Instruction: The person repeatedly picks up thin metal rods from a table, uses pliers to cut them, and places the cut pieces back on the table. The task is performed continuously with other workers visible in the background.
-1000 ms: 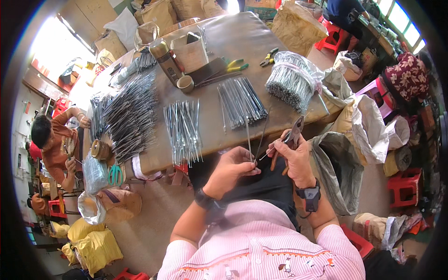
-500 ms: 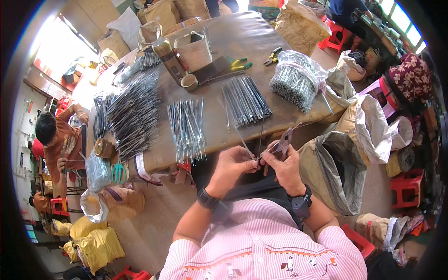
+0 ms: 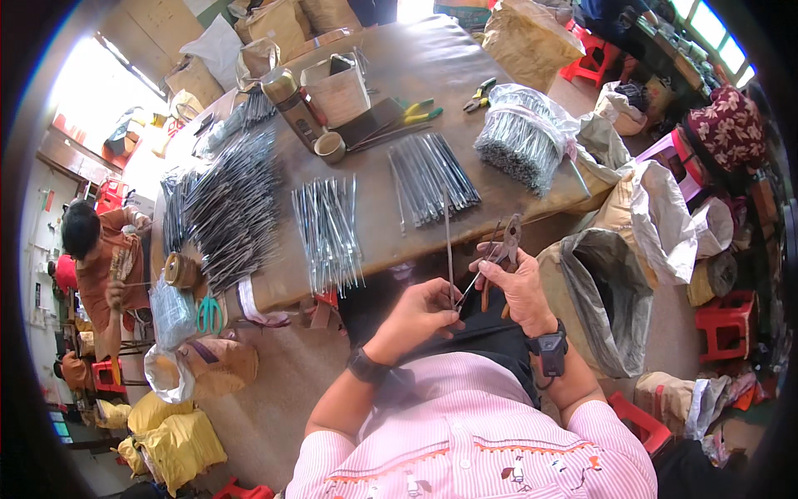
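Observation:
In front of the table's near edge, my left hand pinches a thin metal rod that stands almost upright. My right hand is closed around a pair of pliers, jaws pointing up and away from me. Another thin rod slants between the fingers of both hands; which hand bears it I cannot tell. Beyond my hands lie a row of dark metal rods and, left of it, a looser group of shinier rods. A large pile of dark rods covers the table's left side.
A plastic-wrapped bundle of rods sits at the table's right edge. Farther back are green-and-yellow-handled pliers, a small cup and a box. An open sack stands at my right. Another person sits at left.
The rod in my left hand has swung closer to upright. My right hand has turned with the pliers and shifted slightly away from the left hand.

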The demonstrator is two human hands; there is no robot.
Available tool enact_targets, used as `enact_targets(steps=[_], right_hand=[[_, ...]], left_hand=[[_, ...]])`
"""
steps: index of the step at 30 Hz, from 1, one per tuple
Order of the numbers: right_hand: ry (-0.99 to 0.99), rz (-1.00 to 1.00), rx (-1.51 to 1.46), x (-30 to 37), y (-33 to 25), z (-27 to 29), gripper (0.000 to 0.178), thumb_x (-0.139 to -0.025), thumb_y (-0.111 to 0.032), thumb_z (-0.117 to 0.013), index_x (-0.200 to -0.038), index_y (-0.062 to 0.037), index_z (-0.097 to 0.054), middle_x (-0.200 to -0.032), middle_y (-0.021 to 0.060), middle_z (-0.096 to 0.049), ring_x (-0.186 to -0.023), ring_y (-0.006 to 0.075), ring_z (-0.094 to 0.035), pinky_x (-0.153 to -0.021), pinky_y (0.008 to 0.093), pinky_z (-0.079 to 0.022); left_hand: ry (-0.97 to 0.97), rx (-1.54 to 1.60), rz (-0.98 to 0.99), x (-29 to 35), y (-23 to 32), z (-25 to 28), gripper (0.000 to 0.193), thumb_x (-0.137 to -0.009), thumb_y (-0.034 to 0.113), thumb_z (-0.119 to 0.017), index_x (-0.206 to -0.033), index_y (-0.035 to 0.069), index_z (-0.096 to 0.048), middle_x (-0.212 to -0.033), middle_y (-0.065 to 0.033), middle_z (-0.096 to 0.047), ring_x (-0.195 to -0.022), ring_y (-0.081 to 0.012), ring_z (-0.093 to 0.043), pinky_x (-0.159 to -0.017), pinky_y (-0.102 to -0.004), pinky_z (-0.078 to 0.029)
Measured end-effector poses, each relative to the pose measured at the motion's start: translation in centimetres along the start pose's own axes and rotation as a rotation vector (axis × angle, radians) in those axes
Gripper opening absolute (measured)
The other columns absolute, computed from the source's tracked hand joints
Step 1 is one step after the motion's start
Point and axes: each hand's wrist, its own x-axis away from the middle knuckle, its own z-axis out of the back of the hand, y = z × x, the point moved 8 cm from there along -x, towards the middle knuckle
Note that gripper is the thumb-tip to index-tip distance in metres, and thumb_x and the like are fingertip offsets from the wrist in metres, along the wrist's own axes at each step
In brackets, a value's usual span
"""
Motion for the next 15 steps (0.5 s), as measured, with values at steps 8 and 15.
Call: enact_targets(steps=[8, 15], right_hand=[[-0.013, 0.029, -0.006, 0.1, -0.4, -0.6, 0.024, -0.084, -0.006, -0.071, -0.104, 0.0005, -0.059, -0.082, 0.0079, -0.067, -0.066, 0.0124, -0.063, -0.059, 0.0239, -0.051], [-0.027, 0.043, 0.120, 0.8, -0.4, -1.0, 0.022, -0.084, -0.005, -0.072, -0.102, 0.0011, -0.061, -0.083, 0.0074, -0.067, -0.066, 0.0115, -0.063, -0.062, 0.0233, -0.052]], left_hand=[[-0.063, 0.397, 0.012, 0.5, 1.1, -1.7, 0.020, -0.095, 0.018, -0.057, -0.108, 0.003, -0.055, -0.096, -0.0065, -0.057, -0.090, -0.0159, -0.060, -0.078, -0.0295, -0.051], [0.071, 0.497, 0.107, -0.9, -1.9, -0.5, 0.012, -0.092, 0.019, -0.063, -0.093, 0.009, -0.058, -0.085, -0.0007, -0.060, -0.070, -0.0085, -0.056, -0.058, -0.0211, -0.043]])
